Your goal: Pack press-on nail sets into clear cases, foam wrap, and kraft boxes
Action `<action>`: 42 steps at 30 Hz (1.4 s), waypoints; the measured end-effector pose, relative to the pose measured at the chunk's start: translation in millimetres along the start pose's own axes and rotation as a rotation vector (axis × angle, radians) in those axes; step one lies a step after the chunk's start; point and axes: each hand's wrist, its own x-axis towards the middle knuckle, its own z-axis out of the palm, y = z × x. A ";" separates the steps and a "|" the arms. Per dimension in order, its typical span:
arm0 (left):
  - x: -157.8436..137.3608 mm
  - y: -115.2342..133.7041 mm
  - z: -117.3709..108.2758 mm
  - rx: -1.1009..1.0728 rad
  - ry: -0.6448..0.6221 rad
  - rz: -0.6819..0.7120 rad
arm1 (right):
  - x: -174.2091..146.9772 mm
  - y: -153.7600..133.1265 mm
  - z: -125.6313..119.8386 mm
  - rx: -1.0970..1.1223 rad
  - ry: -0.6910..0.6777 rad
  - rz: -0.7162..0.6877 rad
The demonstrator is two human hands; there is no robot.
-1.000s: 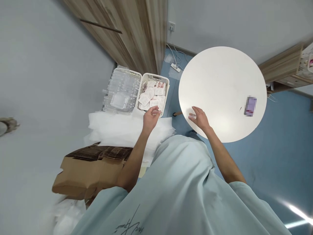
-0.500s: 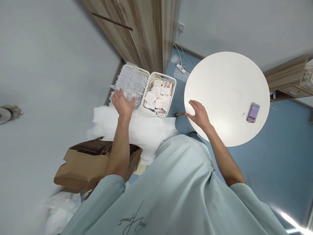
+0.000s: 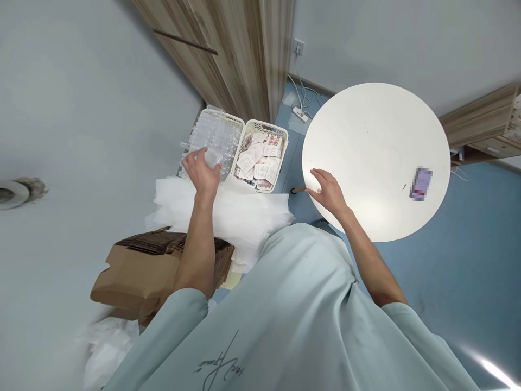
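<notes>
My left hand (image 3: 202, 172) reaches over a white basket (image 3: 240, 117) filled with stacked clear plastic packs (image 3: 217, 130). Its fingers are curved and apart, with clear plastic showing between thumb and forefinger; whether the fingertips touch it is hard to see. My right hand (image 3: 329, 191) hovers at the near left edge of the round white table (image 3: 374, 141), thumb and fingers spread, with nothing in it. Beside the packs stands a second white basket (image 3: 285, 142) that holds printed white packets (image 3: 260, 157).
White sheets (image 3: 244, 212) lie in front of the baskets, near flattened brown cardboard boxes (image 3: 134, 277). A blurred purple item (image 3: 421, 184) rests on the table. Behind are a wooden cabinet (image 3: 248, 60) and a power strip (image 3: 300, 114) with cables on the floor.
The view has shifted slightly. Both hands keep nearly the same places, the left over the clear packs and the right by the table edge.
</notes>
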 end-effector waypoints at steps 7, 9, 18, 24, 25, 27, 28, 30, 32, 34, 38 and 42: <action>-22.8 55.6 8.2 -0.052 0.026 0.127 | -11.1 -2.6 -14.4 0.100 0.038 -0.004; -45.1 83.6 22.0 -0.162 -0.049 0.165 | -15.4 -6.1 -22.7 0.182 0.053 -0.006; -181.8 211.3 82.4 -0.659 -0.568 0.204 | -48.9 17.8 -68.9 0.798 -0.030 0.106; -222.0 263.3 107.8 -0.652 -0.794 0.123 | -86.6 65.2 -102.2 0.929 -0.134 0.152; -225.9 270.1 112.6 -0.641 -0.814 0.116 | -92.9 71.7 -107.1 0.948 -0.148 0.159; -232.8 282.1 122.2 -0.616 -0.839 0.116 | -104.3 83.6 -115.2 0.984 -0.158 0.169; -236.0 287.3 127.0 -0.605 -0.846 0.120 | -109.3 89.2 -118.4 1.000 -0.156 0.175; -241.7 296.4 136.0 -0.584 -0.861 0.127 | -117.9 100.1 -123.1 1.026 -0.152 0.189; -246.9 303.7 143.8 -0.561 -0.878 0.133 | -124.8 110.3 -126.3 1.042 -0.156 0.204; -251.5 309.8 150.0 -0.541 -0.891 0.142 | -130.5 119.4 -128.6 1.054 -0.160 0.211; -260.5 319.6 157.5 -0.529 -0.930 0.146 | -139.2 133.0 -132.4 1.075 -0.143 0.187; -269.6 325.9 160.3 -0.523 -0.921 0.132 | -144.8 139.2 -134.9 1.065 -0.137 0.176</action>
